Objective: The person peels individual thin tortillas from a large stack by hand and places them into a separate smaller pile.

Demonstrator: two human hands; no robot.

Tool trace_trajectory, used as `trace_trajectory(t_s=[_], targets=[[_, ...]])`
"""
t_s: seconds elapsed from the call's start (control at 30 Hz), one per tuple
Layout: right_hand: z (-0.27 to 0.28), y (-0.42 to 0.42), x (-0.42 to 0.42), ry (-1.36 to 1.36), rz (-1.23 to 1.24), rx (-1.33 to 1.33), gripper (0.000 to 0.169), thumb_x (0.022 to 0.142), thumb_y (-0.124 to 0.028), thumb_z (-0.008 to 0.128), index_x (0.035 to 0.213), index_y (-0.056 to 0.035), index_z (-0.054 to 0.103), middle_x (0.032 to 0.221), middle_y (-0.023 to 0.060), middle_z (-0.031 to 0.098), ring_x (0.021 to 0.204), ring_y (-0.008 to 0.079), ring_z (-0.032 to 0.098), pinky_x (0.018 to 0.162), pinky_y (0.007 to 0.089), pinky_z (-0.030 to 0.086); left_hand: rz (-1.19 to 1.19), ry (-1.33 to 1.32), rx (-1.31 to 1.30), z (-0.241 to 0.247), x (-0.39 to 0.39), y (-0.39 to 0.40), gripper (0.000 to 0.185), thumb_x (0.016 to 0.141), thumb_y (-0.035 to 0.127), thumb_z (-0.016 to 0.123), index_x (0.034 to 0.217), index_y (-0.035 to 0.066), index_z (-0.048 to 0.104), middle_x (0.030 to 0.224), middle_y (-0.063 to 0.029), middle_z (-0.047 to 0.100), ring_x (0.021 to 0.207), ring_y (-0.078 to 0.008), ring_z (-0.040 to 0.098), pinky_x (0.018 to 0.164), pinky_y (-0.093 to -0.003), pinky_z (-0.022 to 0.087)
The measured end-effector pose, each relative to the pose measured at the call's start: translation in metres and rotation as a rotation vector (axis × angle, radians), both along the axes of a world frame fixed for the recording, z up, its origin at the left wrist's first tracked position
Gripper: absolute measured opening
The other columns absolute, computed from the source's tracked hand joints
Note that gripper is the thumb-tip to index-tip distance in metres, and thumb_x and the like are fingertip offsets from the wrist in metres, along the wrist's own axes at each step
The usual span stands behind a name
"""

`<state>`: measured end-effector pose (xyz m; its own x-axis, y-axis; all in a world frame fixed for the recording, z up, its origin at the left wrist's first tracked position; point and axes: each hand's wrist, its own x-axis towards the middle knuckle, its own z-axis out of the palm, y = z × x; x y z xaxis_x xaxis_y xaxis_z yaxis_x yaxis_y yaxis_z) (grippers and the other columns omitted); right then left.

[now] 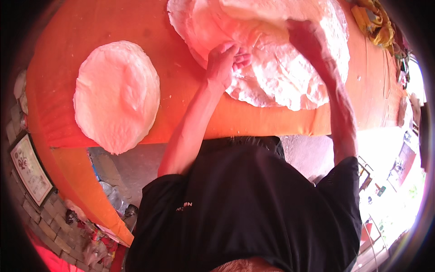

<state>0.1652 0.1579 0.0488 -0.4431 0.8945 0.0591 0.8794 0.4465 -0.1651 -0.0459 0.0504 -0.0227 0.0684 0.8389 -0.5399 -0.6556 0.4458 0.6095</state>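
A large, pale, fluffy fibre sheet (282, 74), perhaps cotton or silk wadding, is spread in wrinkled layers over an orange cloth-covered table (176, 112). Over its left part is my left hand (228, 61), fingers curled and thumb near them; whether fibre is pinched between them is unclear. My right hand (306, 35) reaches onto the upper right part of the sheet, its fingers blurred or hidden against the glare. To the left lies a smaller oval pad (117, 95) of similar pale material, its lower end lapping over the table's near edge.
Yellow cloth (375, 25) lies at the table's far right. A framed picture with writing (31, 169) leans by brickwork at the left. Plastic bags (114, 197) are below the table, near its orange-covered side part (85, 180). Strong light washes out the right side.
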Motion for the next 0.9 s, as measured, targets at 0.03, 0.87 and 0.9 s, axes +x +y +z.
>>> trace_trajectory(t_s=[0.03, 0.87, 0.9], targets=[[0.015, 0.006, -0.002, 0.007, -0.014, 0.039, 0.020, 0.083, -0.009, 0.057, 0.100, -0.0106, 0.069, 0.078, 0.0136, 0.066, 0.069, 0.0306, 0.065, 0.062, 0.0400, 0.051, 0.012, -0.005, -0.039, -0.001, 0.002, -0.001, 0.025, 0.095, 0.013, 0.053, 0.112, -0.005, 0.050, 0.101, -0.0179, 0.061, 0.094, -0.0318, 0.065, 0.083, -0.0399, 0.056], [-0.062, -0.050, -0.058, 0.280, 0.127, 0.191, 0.035, 0.074, -0.017, 0.066, 0.107, -0.0075, 0.062, 0.110, 0.0128, 0.061, 0.104, 0.0332, 0.055, 0.083, 0.0449, 0.045, 0.092, 0.119, -0.124, -0.005, -0.001, 0.049, 0.006, 0.085, 0.000, 0.053, 0.090, -0.001, 0.056, 0.075, -0.0109, 0.061, 0.052, -0.0184, 0.058, 0.041, -0.0247, 0.036], [-0.065, -0.051, -0.057, 0.275, 0.093, 0.234, 0.034, 0.074, -0.016, 0.065, 0.107, -0.0075, 0.062, 0.110, 0.0126, 0.061, 0.104, 0.0330, 0.055, 0.083, 0.0448, 0.045, 0.079, 0.113, -0.079, -0.003, 0.001, 0.051, 0.006, 0.085, 0.000, 0.053, 0.090, 0.000, 0.056, 0.075, -0.0107, 0.061, 0.052, -0.0185, 0.058, 0.040, -0.0247, 0.036]])
